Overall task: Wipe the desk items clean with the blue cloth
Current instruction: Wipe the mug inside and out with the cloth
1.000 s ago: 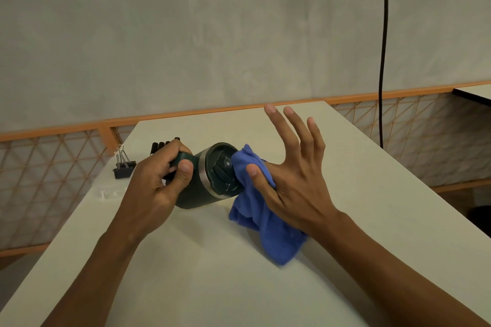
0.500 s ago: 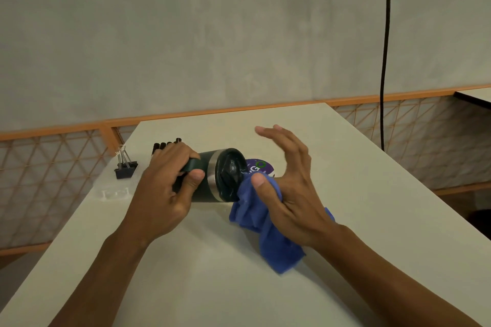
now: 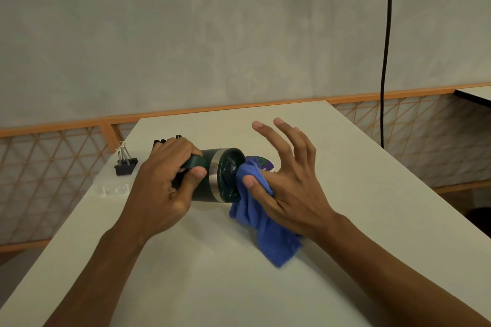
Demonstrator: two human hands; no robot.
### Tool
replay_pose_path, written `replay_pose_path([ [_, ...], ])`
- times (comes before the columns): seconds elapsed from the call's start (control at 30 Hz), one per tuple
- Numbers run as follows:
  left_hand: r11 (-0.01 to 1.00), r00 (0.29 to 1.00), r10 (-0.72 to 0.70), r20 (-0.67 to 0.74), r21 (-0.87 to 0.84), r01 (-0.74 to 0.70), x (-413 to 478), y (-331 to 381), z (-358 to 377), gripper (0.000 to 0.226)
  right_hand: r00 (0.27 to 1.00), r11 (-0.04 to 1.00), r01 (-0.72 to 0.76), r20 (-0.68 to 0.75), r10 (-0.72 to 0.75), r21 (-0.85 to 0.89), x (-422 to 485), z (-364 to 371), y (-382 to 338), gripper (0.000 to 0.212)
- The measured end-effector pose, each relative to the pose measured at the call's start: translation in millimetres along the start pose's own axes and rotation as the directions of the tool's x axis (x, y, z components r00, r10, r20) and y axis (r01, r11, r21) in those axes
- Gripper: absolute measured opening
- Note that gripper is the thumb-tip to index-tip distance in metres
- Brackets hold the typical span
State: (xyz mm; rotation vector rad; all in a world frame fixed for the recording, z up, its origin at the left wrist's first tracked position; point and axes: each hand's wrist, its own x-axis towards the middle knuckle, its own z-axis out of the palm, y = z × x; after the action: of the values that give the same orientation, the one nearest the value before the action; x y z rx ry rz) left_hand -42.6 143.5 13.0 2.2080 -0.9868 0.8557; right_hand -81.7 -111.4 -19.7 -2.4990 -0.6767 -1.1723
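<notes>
A dark green mug [image 3: 212, 175] with a steel band and a black lid lies on its side on the pale desk [image 3: 212, 287], lid facing right. My left hand [image 3: 164, 186] grips its handle and body. My right hand [image 3: 289, 183] pinches the blue cloth [image 3: 265, 231] under its thumb and presses it against the lid, the other fingers spread and raised. The cloth's loose end trails down onto the desk.
A purple round item [image 3: 261, 163] peeks out behind the cloth. Black binder clips [image 3: 126, 164], black pens [image 3: 166, 139] and a small clear plastic piece [image 3: 113, 190] lie at the desk's far left. A black cable [image 3: 385, 61] hangs at the right.
My right hand has rubbed the cloth round the lid, its fingers curling and then spreading again. The mug's lid has turned from facing me to facing right. My left hand keeps its grip.
</notes>
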Motion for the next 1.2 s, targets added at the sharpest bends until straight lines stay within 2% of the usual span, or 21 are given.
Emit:
replay_pose_path([
  [0.13, 0.999, 0.999, -0.008, -0.053, 0.030, 0.010, 0.7, -1.2, -2.8, 0.029, 0.996, 0.984, -0.087, 0.002, 0.088, 0.156, -5.5, 5.2, -10.2, 0.033],
  [0.27, 0.996, 0.994, 0.046, -0.097, 0.074, -0.039, 2.0, 1.4, -1.1, 0.028, 0.974, 0.887, -0.214, 0.023, 0.225, 0.408, -11.2, 4.8, -22.6, 0.028],
  [0.33, 0.992, 0.990, 0.086, -0.108, 0.097, -0.075, 2.1, 0.7, 0.8, 0.026, 0.925, 0.750, -0.362, 0.114, 0.362, 0.553, -14.7, 3.7, -31.0, 0.022],
  [0.4, 0.989, 0.988, 0.113, -0.109, 0.110, -0.100, 1.8, -1.5, 1.4, 0.024, 0.842, 0.544, -0.504, 0.242, 0.481, 0.671, -14.4, -0.7, -34.9, 0.045],
  [0.47, 0.989, 0.987, 0.115, -0.114, 0.105, -0.103, 2.0, -2.7, 2.3, 0.023, 0.796, 0.419, -0.546, 0.294, 0.529, 0.725, -10.4, -5.4, -32.1, 0.052],
  [0.5, 0.989, 0.987, 0.114, -0.115, 0.105, -0.102, 2.0, -2.8, 2.9, 0.023, 0.792, 0.406, -0.542, 0.285, 0.540, 0.736, -8.2, -7.0, -30.2, 0.053],
  [0.63, 0.988, 0.986, 0.118, -0.116, 0.116, -0.105, 0.6, -4.1, 5.5, 0.020, 0.857, 0.576, -0.461, 0.170, 0.487, 0.675, -10.6, -4.7, -29.8, 0.051],
  [0.7, 0.987, 0.984, 0.120, -0.130, 0.118, -0.105, 0.2, -4.1, 5.4, 0.020, 0.897, 0.696, -0.400, 0.097, 0.432, 0.597, -11.9, -4.8, -28.3, 0.036],
  [0.77, 0.989, 0.982, 0.114, -0.152, 0.113, -0.097, -0.2, -2.7, 3.9, 0.024, 0.952, 0.859, -0.285, 0.023, 0.305, 0.426, -9.7, -5.6, -23.3, 0.024],
  [0.83, 0.990, 0.977, 0.115, -0.182, 0.101, -0.098, -0.2, -1.0, 2.5, 0.021, 0.986, 0.959, -0.160, -0.001, 0.165, 0.232, -8.5, -3.5, -18.1, 0.030],
  [0.87, 0.991, 0.975, 0.113, -0.194, 0.099, -0.095, -0.3, -1.2, 2.0, 0.020, 0.990, 0.970, -0.140, -0.003, 0.144, 0.201, -8.2, -1.4, -18.6, 0.033],
  [0.93, 0.991, 0.974, 0.102, -0.203, 0.103, -0.083, -0.4, -2.3, 1.2, 0.023, 0.982, 0.939, -0.183, 0.005, 0.190, 0.290, -8.0, 0.9, -28.6, 0.035],
  [1.0, 0.992, 0.974, 0.097, -0.204, 0.096, -0.079, -0.7, -3.2, 1.7, 0.022, 0.955, 0.835, -0.278, 0.044, 0.293, 0.475, -9.5, 0.8, -39.4, 0.036],
  [1.1, 0.996, 0.979, 0.059, -0.197, 0.073, -0.046, -0.6, -4.6, 4.7, 0.020, 0.886, 0.625, -0.409, 0.123, 0.448, 0.665, -9.3, -6.7, -40.6, 0.053],
  [1.13, 0.997, 0.980, 0.046, -0.195, 0.066, -0.034, -0.9, -5.3, 6.1, 0.020, 0.875, 0.600, -0.417, 0.121, 0.470, 0.683, -9.4, -8.4, -38.4, 0.054],
  [1.2, 0.998, 0.981, 0.022, -0.194, 0.058, -0.011, -1.5, -4.3, 9.1, 0.020, 0.876, 0.622, -0.410, 0.098, 0.472, 0.667, -7.1, -11.8, -35.7, 0.057],
])
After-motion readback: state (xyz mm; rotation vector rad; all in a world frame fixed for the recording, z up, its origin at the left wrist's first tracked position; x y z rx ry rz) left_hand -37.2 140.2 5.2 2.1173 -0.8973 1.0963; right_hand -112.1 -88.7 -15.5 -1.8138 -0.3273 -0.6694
